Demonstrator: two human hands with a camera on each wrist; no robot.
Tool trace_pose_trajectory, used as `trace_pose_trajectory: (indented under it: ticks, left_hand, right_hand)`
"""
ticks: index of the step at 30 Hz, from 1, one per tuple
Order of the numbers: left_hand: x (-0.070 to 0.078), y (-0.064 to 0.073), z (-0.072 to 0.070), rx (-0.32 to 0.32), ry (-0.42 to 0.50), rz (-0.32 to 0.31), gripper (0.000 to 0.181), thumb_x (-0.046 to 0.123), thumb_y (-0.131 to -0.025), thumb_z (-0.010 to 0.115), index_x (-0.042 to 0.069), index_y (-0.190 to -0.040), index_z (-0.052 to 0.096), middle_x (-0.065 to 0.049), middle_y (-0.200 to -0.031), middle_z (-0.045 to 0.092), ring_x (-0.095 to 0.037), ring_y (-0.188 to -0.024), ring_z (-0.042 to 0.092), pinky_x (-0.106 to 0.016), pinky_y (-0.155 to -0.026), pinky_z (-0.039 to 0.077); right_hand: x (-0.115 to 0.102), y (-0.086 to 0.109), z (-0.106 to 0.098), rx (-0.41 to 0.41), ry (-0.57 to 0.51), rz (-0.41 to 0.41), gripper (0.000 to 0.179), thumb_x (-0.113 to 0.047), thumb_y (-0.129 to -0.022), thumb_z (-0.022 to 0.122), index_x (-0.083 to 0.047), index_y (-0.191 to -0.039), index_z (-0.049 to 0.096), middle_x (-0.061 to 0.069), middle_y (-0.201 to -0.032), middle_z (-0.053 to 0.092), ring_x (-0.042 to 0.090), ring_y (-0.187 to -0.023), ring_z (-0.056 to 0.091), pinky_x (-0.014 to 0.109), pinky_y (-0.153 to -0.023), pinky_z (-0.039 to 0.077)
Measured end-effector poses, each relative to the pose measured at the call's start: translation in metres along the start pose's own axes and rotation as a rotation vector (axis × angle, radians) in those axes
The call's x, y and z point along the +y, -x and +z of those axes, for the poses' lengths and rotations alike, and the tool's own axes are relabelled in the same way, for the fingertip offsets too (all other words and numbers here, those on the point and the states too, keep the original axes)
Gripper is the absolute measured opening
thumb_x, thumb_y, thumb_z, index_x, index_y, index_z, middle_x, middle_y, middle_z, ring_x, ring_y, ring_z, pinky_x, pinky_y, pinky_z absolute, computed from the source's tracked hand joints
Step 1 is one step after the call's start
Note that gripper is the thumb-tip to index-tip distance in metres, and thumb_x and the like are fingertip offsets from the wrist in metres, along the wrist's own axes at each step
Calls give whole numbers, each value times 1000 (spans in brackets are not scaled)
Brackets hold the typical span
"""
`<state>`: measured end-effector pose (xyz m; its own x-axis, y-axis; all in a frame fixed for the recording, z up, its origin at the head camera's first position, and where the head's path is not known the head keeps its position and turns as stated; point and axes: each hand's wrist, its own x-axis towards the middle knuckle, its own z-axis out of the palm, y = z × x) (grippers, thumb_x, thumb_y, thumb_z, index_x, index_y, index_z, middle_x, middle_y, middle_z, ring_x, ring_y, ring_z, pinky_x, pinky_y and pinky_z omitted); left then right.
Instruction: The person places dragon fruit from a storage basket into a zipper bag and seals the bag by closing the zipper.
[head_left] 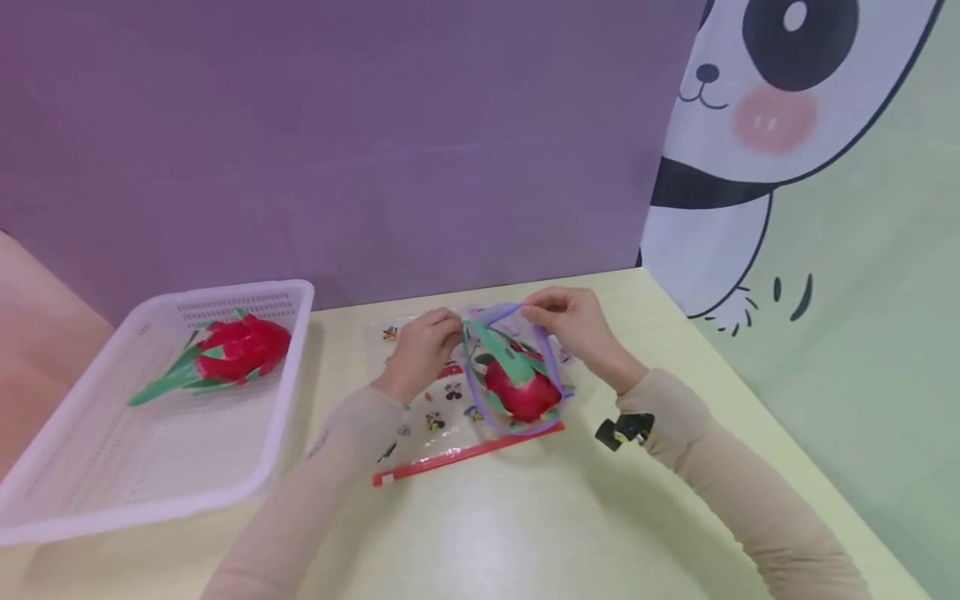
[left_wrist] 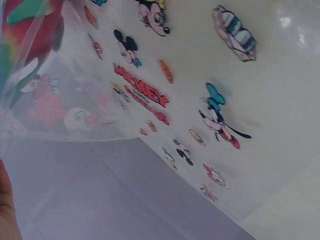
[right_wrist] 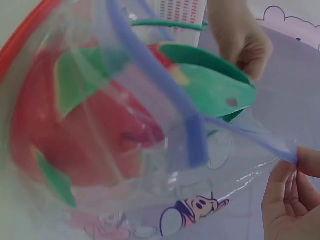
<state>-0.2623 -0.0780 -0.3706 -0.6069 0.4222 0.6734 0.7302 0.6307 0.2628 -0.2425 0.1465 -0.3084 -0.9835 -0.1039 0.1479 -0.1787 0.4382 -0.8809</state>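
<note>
A clear zip bag [head_left: 552, 350] with a purple zip strip is held between my two hands. In it sits a red dragon fruit [head_left: 525, 396] with green leaves, its green end toward the bag's opening. My right hand [head_left: 573, 325] pinches the purple strip at the far right corner of the opening, seen close in the right wrist view. At the opening's left side, my left hand [head_left: 423, 350] pinches the rim, its fingertips partly hidden. Beneath lies a flat clear bag [head_left: 431, 433] with cartoon prints and a red zip strip [head_left: 465, 454].
To the left stands a white plastic basket [head_left: 273, 454] with another dragon fruit [head_left: 243, 346] inside. A purple wall [head_left: 375, 167] closes off the table's back edge. Along the right runs a pale green wall with a panda picture [head_left: 712, 242].
</note>
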Motion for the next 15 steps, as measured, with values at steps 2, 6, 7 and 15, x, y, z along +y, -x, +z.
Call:
trace_pose_trajectory:
  ticks: [2,6,7,15]
  left_hand:
    - [3,-1,-1,33,17,12,4,4,-83,65,4,-86,67,-5,-88,67,-17,-83,63,-26,-77,53]
    - [11,-6,-6,87,84,-21,5,8,-84,64,5,-87,67,-6,-87,69,-17,-81,64,-26,-74,53]
    - [13,-7,-7,95,103,-35,6,8,-84,64,5,-87,67,-6,-87,69,-16,-80,64,-26,-73,53]
    - [28,-17,-11,80,239,-160,6,9,-85,62,5,-88,66,-6,-84,70,-15,-78,65,-27,-72,53]
  right_hand:
    - [3,0,-5,20,6,-30,20,-17,-85,65,-3,-98,68,9,-91,68,10,-72,57,20,-65,50]
    - [11,0,-15,49,3,-62,20,-15,-86,64,-1,-98,68,9,-90,68,7,-70,57,18,-63,50]
    - [13,-1,-17,54,2,-65,21,-15,-86,64,0,-99,67,10,-89,67,6,-70,57,18,-64,51]
    - [24,-3,-23,68,22,-36,22,-17,-86,64,-1,-101,67,10,-92,67,6,-70,57,18,-64,52]
